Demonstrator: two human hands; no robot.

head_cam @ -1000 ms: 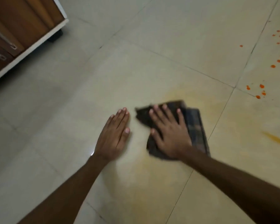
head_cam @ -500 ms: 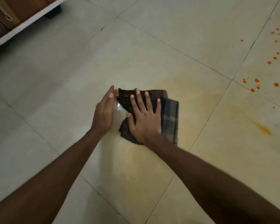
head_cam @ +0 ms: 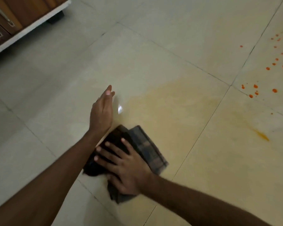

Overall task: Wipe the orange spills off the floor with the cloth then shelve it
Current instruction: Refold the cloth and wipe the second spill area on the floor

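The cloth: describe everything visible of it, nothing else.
The cloth is dark with a faint check pattern, looks like woven fabric, and is folded into layers; its edges are blurred. It lies flat on the tiled floor, at the near edge of a yellowish smear. The right hand presses on it with spread, straight fingers. The left forearm crosses its left edge.

The cloth (head_cam: 147, 149) is dark grey plaid. The floor (head_cam: 153, 46) is pale cream tile — smeared yellow-orange, dotted with bright orange spills (head_cam: 274, 90). The cabinet (head_cam: 15, 17) is brown wood, white-edged.
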